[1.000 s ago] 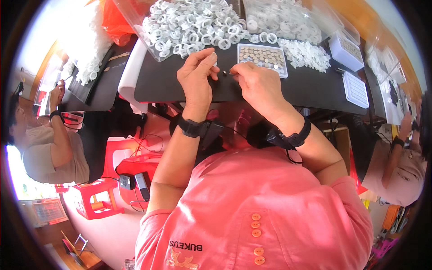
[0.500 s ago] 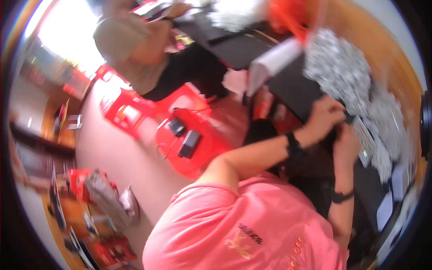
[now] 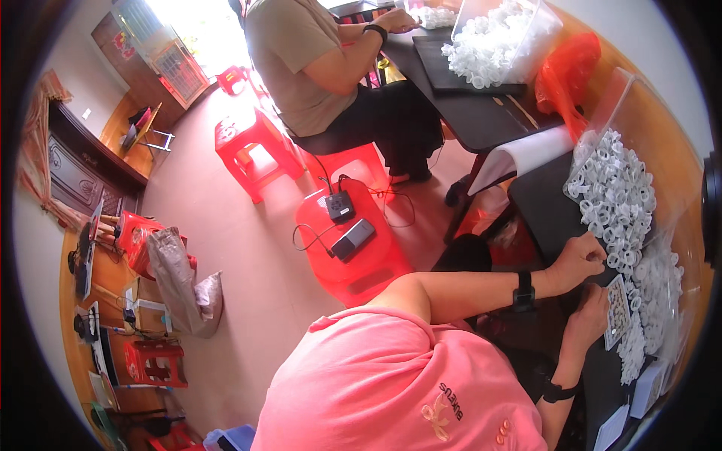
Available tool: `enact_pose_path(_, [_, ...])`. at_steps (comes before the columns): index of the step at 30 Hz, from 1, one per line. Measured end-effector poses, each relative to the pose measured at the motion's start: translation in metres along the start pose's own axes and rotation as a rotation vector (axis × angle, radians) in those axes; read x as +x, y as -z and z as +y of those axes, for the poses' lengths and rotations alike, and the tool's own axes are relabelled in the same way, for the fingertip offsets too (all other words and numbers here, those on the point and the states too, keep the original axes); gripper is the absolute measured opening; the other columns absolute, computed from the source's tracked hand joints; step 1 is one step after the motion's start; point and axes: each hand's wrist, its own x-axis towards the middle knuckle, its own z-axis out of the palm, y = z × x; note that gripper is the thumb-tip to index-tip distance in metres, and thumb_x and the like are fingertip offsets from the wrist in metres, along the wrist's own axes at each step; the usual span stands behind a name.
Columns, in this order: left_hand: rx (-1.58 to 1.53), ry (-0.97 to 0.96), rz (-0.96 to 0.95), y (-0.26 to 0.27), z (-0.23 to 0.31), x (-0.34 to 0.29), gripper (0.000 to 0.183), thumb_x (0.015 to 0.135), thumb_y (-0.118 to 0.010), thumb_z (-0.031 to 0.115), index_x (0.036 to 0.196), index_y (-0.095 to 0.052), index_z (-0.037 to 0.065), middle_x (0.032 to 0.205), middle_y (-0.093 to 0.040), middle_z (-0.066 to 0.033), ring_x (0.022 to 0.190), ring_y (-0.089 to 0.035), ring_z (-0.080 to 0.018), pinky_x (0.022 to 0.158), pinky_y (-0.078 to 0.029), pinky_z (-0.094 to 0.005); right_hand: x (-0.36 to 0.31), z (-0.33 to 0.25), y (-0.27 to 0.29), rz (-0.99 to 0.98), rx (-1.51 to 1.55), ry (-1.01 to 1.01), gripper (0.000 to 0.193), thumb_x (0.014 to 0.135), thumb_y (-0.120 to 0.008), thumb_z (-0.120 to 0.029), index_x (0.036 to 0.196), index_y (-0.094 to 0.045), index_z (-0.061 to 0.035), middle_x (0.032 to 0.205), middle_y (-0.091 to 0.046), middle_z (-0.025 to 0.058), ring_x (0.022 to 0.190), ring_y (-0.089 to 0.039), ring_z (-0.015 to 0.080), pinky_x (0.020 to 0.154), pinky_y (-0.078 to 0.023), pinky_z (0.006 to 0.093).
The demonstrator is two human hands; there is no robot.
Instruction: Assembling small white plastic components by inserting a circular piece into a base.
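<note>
At the right of the frame, the person's left hand (image 3: 576, 264) is over the dark table (image 3: 543, 201), fingers curled inward, the tips near a heap of white plastic rings (image 3: 615, 197). Just below it, the right hand (image 3: 587, 322) has its fingers bent and drawn together beside a shallow tray (image 3: 614, 340) of small round pieces. Whether either hand has hold of anything, or how far its fingertips stand apart, cannot be told at this size. The rings spread down the right side, and small white parts (image 3: 632, 353) lie just beyond the tray. In the middle of the frame, a red stool (image 3: 366, 276) bears a black adapter (image 3: 340, 206) and a grey device (image 3: 353, 240). At the upper middle, a co-worker (image 3: 301, 75) sits at another dark table (image 3: 481, 120).
</note>
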Motion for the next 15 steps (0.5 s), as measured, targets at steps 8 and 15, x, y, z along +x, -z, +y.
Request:
enact_pose_path(8, [0.022, -0.034, -0.034, -0.0019, 0.0006, -0.0015, 0.011, 0.076, -0.069, 0.002, 0.086, -0.064, -0.001, 0.09, -0.054, -0.0063, 0.076, -0.055, -0.0136, 0.067, -0.046, -0.0278, -0.0038, 0.0062, 0.0004, 0.046, 0.15, 0.001, 0.013, 0.092, -0.058, -0.002, 0.105, -0.06, -0.0024, 0.095, -0.061, 0.0133, 0.092, -0.06, 0.0359, 0.074, -0.047, 0.0457])
enact_pose_path(15, [0.003, -0.081, 0.029, -0.0043, 0.0031, -0.0031, 0.012, 0.071, -0.069, 0.0, 0.081, -0.063, -0.001, 0.083, -0.055, -0.0085, 0.071, -0.055, -0.0168, 0.062, -0.045, -0.0312, -0.0047, 0.004, 0.0053, 0.085, 0.286, -0.026, 0.013, 0.094, -0.058, 0.001, 0.107, -0.059, 0.0012, 0.096, -0.063, 0.017, 0.089, -0.062, 0.0375, 0.075, -0.049, 0.0435])
